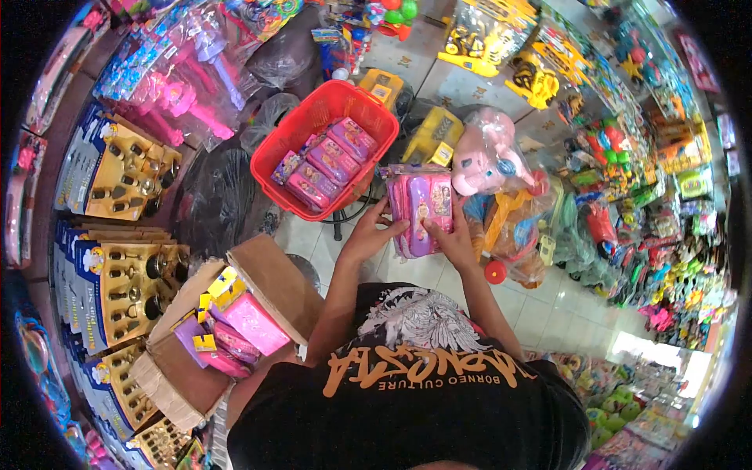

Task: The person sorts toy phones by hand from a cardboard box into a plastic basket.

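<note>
Between my two hands is a stack of pink and purple packaged cases [423,205]. My left hand [377,233] grips the stack's left side, thumb on the front. On its right side my right hand [454,239] does the same. Just left of the stack, a red basket [270,184] holds several similar pink packs [333,160]. At the lower left, an open cardboard box [278,274] contains more pink and purple cases [251,321] with yellow tags.
Kitchen play sets [129,294] line the left side. A bagged pink toy [486,153] and a yellow toy [433,139] lie beyond the stack. Many packaged toys hang along the right. A black plastic bag [219,196] sits beside the basket.
</note>
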The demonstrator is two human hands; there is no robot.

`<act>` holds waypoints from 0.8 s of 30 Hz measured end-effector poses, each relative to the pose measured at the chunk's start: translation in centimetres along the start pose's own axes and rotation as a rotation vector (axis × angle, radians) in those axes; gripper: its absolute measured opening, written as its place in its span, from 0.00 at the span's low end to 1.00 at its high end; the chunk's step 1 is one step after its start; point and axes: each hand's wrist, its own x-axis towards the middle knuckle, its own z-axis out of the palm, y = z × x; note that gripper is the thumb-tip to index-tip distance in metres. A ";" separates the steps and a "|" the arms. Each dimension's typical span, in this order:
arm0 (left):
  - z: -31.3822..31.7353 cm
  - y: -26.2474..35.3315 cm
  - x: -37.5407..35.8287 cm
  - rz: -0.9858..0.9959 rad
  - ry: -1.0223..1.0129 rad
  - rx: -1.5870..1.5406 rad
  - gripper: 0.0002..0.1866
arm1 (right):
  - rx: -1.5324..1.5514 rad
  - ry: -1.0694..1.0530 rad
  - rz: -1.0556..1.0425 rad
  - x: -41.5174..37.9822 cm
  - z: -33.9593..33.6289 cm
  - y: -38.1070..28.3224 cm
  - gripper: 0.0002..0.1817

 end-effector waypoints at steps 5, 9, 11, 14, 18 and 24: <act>-2.4 -0.9 2.8 0.111 0.016 -0.154 0.37 | -0.143 -0.101 -0.100 5.0 1.0 1.5 0.44; -3.6 -0.5 3.4 -0.011 0.093 -0.237 0.37 | -0.095 -0.045 0.051 7.0 2.3 1.7 0.42; -4.4 -0.2 3.4 -0.054 0.100 -0.263 0.36 | -0.174 -0.091 0.049 8.2 2.3 3.5 0.38; -5.6 -0.3 4.3 0.012 0.158 -0.165 0.36 | -0.097 -0.178 0.083 10.5 3.2 3.8 0.32; -6.5 -3.8 7.3 -0.027 0.221 -0.217 0.36 | -0.150 -0.235 0.003 14.8 3.8 4.9 0.33; -10.0 -2.4 12.3 -0.167 0.266 -0.495 0.36 | -0.349 -0.361 0.052 23.0 6.0 3.9 0.39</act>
